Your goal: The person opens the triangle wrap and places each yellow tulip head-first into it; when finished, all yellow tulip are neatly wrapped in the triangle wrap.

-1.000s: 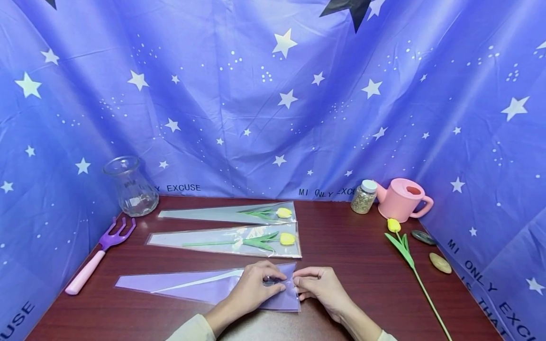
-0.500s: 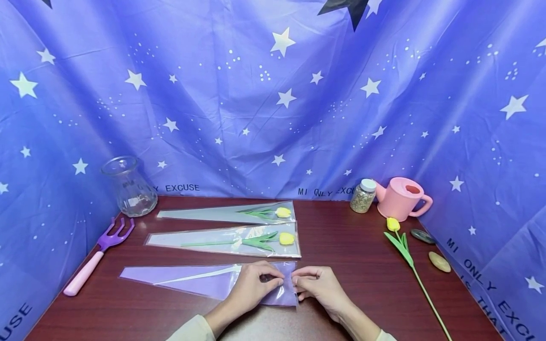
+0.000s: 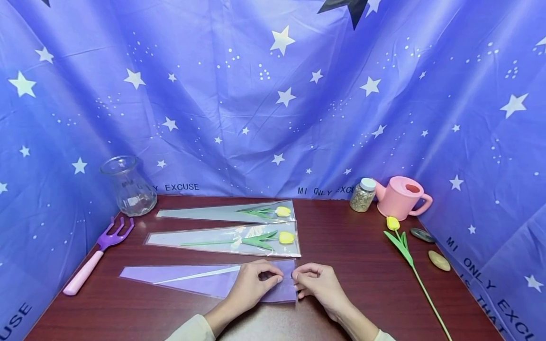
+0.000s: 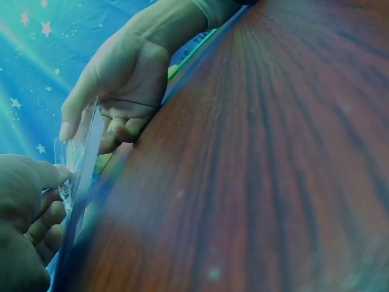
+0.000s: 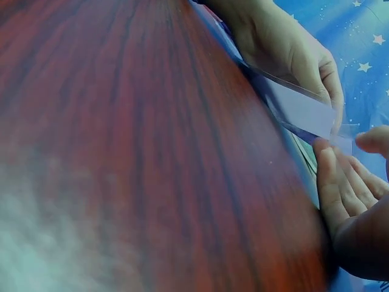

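A purple flower sleeve [image 3: 192, 279] lies flat on the table, its wide end to the right. My left hand [image 3: 255, 283] lies across its wide part, thumb and index finger pinching the film near the end. My right hand [image 3: 317, 284] is at that end's edge, fingers curled in, thumb and fingertips at the film. In the left wrist view, clear film [image 4: 76, 155] stands up between both hands' fingers. The right wrist view shows the sleeve's corner [image 5: 304, 112] between the two hands. Behind it lie two clear sleeves, each with a yellow tulip [image 3: 286, 237] inside.
A loose yellow tulip [image 3: 403, 248] lies at the right, near two stones [image 3: 439, 260]. Behind stand a pink watering can [image 3: 398, 201] and a small lidded jar [image 3: 363, 196]. A glass vase [image 3: 136, 194] and a purple hand fork [image 3: 108, 244] are at the left.
The purple sleeve's near edge has shifted slightly away from me, and its narrow tip a little to the right. Both hands keep nearly the same place at its wide end.
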